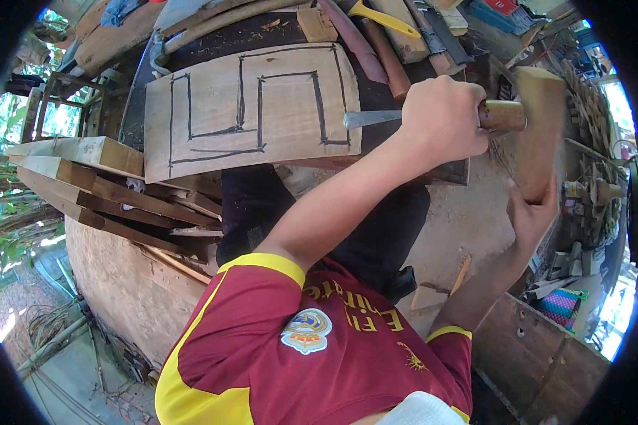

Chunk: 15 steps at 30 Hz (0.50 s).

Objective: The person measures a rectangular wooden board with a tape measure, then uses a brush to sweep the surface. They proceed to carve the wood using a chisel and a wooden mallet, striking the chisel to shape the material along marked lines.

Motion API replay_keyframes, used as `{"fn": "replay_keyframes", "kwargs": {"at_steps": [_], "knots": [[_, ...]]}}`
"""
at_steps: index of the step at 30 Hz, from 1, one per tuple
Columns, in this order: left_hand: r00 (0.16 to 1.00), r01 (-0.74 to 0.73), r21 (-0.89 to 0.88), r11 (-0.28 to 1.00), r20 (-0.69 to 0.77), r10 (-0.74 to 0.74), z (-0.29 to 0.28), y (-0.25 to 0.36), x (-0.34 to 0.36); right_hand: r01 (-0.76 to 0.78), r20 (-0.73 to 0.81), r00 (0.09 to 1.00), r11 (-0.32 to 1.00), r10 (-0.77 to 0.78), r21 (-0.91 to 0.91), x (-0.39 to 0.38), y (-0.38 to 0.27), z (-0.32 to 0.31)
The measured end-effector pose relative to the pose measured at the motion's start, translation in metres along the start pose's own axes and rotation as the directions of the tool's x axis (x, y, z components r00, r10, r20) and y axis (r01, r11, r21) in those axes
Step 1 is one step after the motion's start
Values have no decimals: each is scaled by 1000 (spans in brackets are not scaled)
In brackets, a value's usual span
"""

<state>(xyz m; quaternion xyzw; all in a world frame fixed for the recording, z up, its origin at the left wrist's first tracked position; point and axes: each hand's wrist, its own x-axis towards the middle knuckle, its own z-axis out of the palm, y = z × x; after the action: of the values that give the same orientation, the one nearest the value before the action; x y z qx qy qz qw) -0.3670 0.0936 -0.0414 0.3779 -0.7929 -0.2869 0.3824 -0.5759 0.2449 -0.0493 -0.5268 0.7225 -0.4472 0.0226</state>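
My left hand (pixel 443 117) is wrapped round the handle of a chisel (pixel 372 118), its metal blade lying level and pointing left. Out of the fist's right side comes the brown wooden handle end. Beside that end, my right hand (pixel 535 216) grips the lower part of a thick wooden club (pixel 541 127), held upright and slightly blurred. Whether club and handle touch, I cannot tell. Left of the blade lies a thin pale wooden board (pixel 216 110) with stepped black lines drawn on it. The blade passes over its right edge.
Along the dark bench (pixel 255 32) lie a yellow-handled tool (pixel 386 18), a brown wooden handle (pixel 386 60), a wood block (pixel 317 25) and a metal clamp (pixel 157 55). Pointed timber pieces (pixel 85 152) are stacked at left. A wooden chest (pixel 539 347) stands at lower right.
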Motion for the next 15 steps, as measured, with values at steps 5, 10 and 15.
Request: {"fn": "replay_keyframes", "kwargs": {"at_steps": [5,10,15], "knots": [[1000,7,12,1000,12,-7,4,2,1,-183,-199,891,725,407,664,0,-8,13],[1000,19,51,999,10,-19,4,-4,1,78,-98,992,994,-85,-73,-3,34,15],[999,25,42,999,28,-26,1,0,2,-117,-253,961,993,112,-5,8,18,-14]]}}
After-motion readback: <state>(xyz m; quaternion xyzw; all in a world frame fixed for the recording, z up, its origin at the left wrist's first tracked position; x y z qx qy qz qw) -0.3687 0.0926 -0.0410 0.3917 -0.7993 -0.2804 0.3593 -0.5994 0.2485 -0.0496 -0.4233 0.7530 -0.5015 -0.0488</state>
